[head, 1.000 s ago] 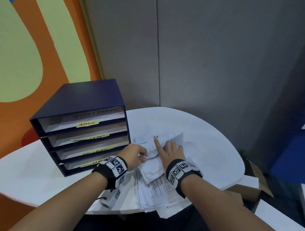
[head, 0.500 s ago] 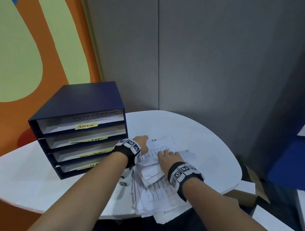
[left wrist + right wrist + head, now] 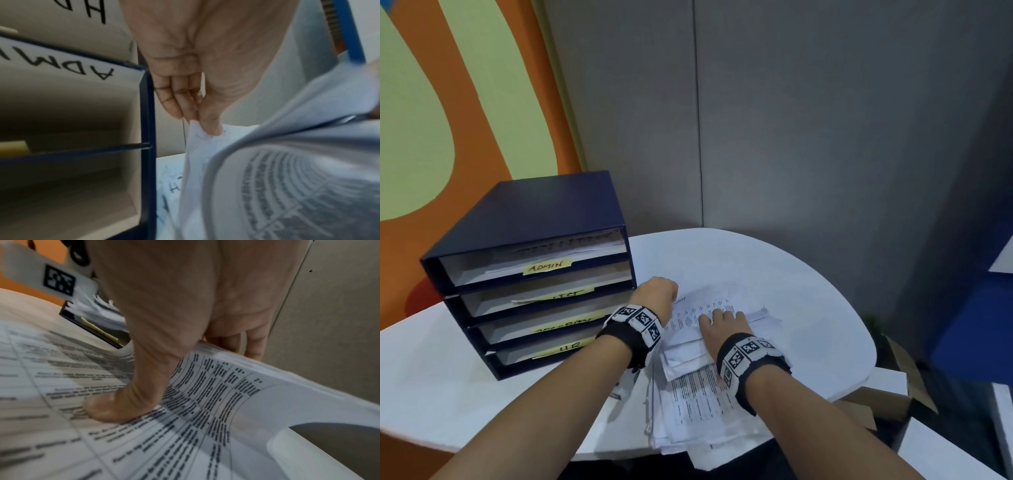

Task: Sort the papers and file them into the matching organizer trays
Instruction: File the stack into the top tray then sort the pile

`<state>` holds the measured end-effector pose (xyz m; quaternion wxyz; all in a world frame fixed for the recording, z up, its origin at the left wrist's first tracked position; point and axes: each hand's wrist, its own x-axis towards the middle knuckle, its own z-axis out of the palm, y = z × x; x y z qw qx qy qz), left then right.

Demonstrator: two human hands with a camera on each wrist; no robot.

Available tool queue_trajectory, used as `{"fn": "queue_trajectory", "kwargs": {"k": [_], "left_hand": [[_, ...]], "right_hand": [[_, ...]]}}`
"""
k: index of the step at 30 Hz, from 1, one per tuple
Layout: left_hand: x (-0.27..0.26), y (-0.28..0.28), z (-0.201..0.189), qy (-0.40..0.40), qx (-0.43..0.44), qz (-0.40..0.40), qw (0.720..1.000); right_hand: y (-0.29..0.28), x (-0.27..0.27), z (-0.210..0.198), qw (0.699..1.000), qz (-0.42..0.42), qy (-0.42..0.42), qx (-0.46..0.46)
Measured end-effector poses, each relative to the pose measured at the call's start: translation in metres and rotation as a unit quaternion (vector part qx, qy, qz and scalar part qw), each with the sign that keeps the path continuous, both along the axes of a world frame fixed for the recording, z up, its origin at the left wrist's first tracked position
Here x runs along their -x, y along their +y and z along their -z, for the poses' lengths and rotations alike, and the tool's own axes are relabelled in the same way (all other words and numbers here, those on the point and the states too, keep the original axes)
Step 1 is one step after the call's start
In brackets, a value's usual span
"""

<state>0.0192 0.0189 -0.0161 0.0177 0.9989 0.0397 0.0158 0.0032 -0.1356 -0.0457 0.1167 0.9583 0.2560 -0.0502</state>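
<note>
At 9 o'clock on the white table (image 3: 774,260), a dark blue organizer (image 3: 530,219) with 4 stacked trays, yellow tags reading ADMIN (image 3: 547,266) on top and HR (image 3: 570,346) at the bottom, the 2 between too blurred to read; sheets already lying in the top tray. Just right of it, at 6 o'clock, a loose heap of papers (image 3: 695,404), white, printed with tables and lines of text, edges fanned and overhanging the near table rim. Left hand (image 3: 657,291) at the heap's 11 o'clock corner, thumb and fingers pinched together on the corner of a lifted sheet (image 3: 205,146); only from the left wrist seen that pinch, the sheet curling upward, and handwriting on the page beneath. Right hand (image 3: 722,325) at 1 o'clock on the heap, fingers flat on top from the head view; from the right wrist, thumb (image 3: 115,407) pressing a printed table page while fingers (image 3: 255,345) curl round the far edge of a raised sheaf, clamped on the papers.
</note>
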Motion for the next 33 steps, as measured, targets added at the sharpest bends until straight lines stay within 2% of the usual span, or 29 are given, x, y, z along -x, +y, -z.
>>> {"fn": "queue_trajectory", "kwargs": {"k": [5, 10, 15, 17, 20, 26, 28, 33], "left_hand": [[0.022, 0.000, 0.008, 0.000, 0.124, -0.009, 0.992], [0.042, -0.004, 0.018, 0.054, 0.117, 0.034, 0.991], [0.035, 0.003, 0.003, 0.136, 0.166, 0.055, 0.975], [0.022, 0.008, -0.004, 0.143, 0.173, 0.022, 0.974], [-0.003, 0.016, -0.011, 0.088, 0.209, -0.064, 0.972], [-0.032, 0.010, -0.010, 0.076, 0.265, -0.099, 0.956], [-0.038, 0.005, -0.006, 0.075, 0.258, -0.095, 0.958], [-0.039, 0.002, 0.012, 0.118, 0.109, -0.079, 0.984]], "right_hand": [[-0.013, 0.007, 0.005, 0.997, -0.017, -0.061, -0.036], [-0.019, 0.014, 0.009, 0.996, -0.001, -0.089, 0.005], [-0.020, 0.021, 0.005, 0.995, 0.004, -0.096, 0.033], [-0.017, 0.020, 0.004, 0.998, -0.004, -0.064, 0.022], [-0.014, 0.017, 0.003, 0.999, 0.000, -0.014, -0.031], [-0.015, 0.016, 0.003, 0.999, 0.003, -0.031, -0.043], [-0.014, 0.017, 0.003, 0.999, -0.003, -0.040, -0.030], [-0.017, 0.014, 0.005, 0.999, -0.003, -0.039, -0.010]]}}
